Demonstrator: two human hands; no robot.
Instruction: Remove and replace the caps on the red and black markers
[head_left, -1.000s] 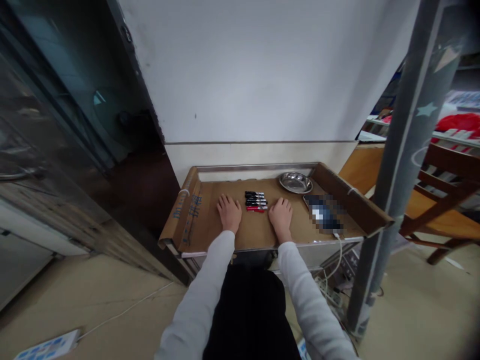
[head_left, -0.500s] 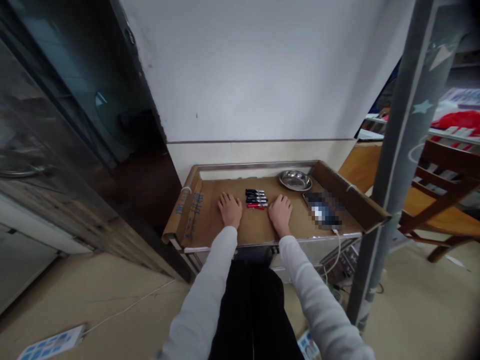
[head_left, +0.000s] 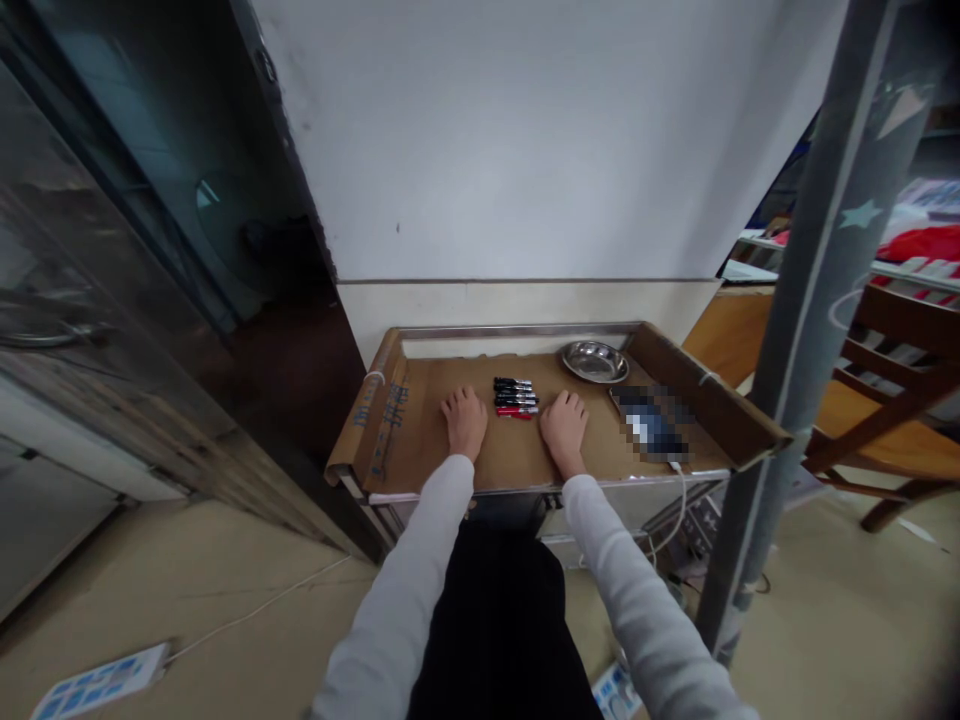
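On the brown cardboard surface (head_left: 420,455) lies a row of several black marker pens (head_left: 514,391), stacked side by side, with a red marker pen (head_left: 517,411) at the near end. Just left of them my left hand (head_left: 466,424) rests palm down, fingers slightly bent and holding nothing. To their right, my right hand (head_left: 564,426) also rests palm down on the cardboard, fingers a little apart and bent, with nothing in it. Neither hand is gripping a marker. The right hand's fingertips are close to the red one.
A round steel dish (head_left: 595,362) sits at the back right. Nearer, a pixelated phone (head_left: 649,424) lies with a white cable (head_left: 681,515) hanging over the front edge. Raised cardboard walls (head_left: 701,400) border the sides. A grey post (head_left: 784,350) and wooden chair (head_left: 885,400) stand at right.
The fingers of both hands have bent slightly more, while the hands stay in place beside the markers. The view has shifted slightly; the markers, dish and phone lie as before.
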